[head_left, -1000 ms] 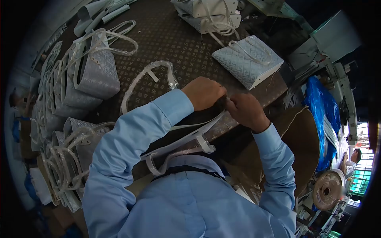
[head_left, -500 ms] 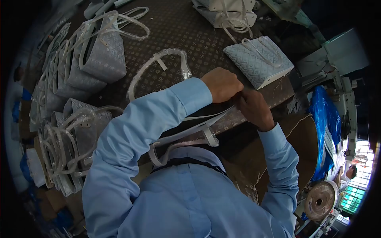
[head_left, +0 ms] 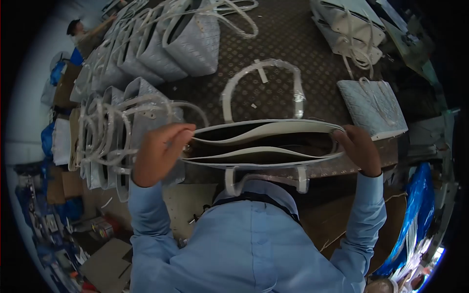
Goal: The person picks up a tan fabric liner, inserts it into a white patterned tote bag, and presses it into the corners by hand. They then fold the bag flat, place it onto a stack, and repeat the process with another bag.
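Observation:
A pale handbag (head_left: 264,131) lies in front of my body with its mouth facing up and spread, showing a dark lining and cream-edged inner sections. My left hand (head_left: 159,152) pinches its left end between thumb and fingers. At the opposite end, my right hand (head_left: 360,148) grips the corner, thumb on the top edge. One clear-wrapped handle (head_left: 264,68) arches away over the table, with a small white tag on it. The other wrapped handle (head_left: 266,178) hangs toward my waist. The bag's lower body is hidden.
Many patterned silver-grey handbags (head_left: 193,41) stand in rows on the left. Another handbag (head_left: 373,107) lies at right, below stacked bags (head_left: 351,31). Blue plastic (head_left: 417,210) is at lower right of the brown patterned table (head_left: 244,53). A person (head_left: 80,36) is at far upper left.
My hands were together at the bag's right end; now they are apart, one at each end. The bag's mouth has spread wide. My view has shifted left.

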Motion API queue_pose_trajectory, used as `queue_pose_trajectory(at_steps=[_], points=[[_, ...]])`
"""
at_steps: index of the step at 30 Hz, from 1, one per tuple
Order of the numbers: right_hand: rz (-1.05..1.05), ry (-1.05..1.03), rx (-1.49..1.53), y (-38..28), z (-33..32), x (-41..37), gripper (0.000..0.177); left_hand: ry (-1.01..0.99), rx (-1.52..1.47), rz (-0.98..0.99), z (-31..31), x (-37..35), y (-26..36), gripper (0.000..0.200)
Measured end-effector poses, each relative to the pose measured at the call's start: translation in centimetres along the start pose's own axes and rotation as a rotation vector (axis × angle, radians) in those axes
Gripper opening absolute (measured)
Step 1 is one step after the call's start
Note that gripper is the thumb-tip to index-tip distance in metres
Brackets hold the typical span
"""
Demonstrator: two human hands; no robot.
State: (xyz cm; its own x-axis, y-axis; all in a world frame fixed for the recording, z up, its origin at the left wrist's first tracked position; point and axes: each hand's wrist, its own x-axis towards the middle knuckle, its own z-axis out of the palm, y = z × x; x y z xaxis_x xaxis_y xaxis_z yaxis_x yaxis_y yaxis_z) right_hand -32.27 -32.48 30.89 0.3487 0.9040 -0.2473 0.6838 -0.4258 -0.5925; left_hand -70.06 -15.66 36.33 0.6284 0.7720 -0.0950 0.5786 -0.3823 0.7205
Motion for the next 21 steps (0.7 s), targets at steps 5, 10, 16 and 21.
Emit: queue_pose_trajectory(at_steps=[5, 10, 16, 21], points=[[-0.096, -0.114, -0.188, 1.1, 0.7, 2.1, 0.028, 0.397, 0.312, 0.19, 2.2, -0.8, -4.6, 0.036], [0.005, -0.161, -0.201, -0.1, 0.3, 2.2, 0.026, -0.033, 0.12, 0.02, 2.6, 0.6, -5.6, 0.029], [0.141, -0.172, 0.151, 2.8, -1.1, 0.3, 0.02, -0.104, -0.053, 0.076, 2.8, 4.9, -5.7, 0.022], [0.066, -0.045, 0.094, 2.8, -1.5, -0.4, 0.019, -0.286, 0.168, 0.069, 1.8, 8.1, -5.1, 0.023]])
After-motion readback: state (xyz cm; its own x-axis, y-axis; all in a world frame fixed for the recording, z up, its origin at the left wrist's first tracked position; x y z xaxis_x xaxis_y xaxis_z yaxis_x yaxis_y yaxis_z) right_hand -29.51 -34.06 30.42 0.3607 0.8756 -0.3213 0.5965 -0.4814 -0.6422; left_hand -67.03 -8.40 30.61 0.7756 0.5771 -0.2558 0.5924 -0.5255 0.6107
